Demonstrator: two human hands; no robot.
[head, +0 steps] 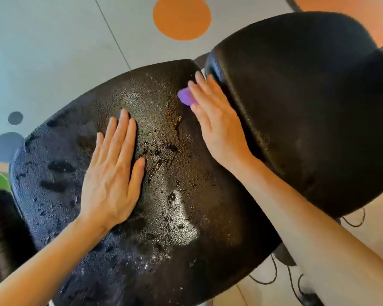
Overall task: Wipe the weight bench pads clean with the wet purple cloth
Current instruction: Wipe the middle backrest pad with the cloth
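Fingers of the right hand point(217, 120) lie straight, pressing the purple cloth point(186, 97) onto the wet seat pad point(164, 206); the left hand point(111, 173) lies flat, likely bracing.

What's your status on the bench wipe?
Left hand flat on wet pad. Right hand flat, pressing purple cloth near the second pad. Nothing in the way.

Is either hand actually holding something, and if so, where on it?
The right hand presses the purple cloth flat against the wet seat pad under straight fingers, no grip around it. The left hand rests flat on the pad, holding nothing.
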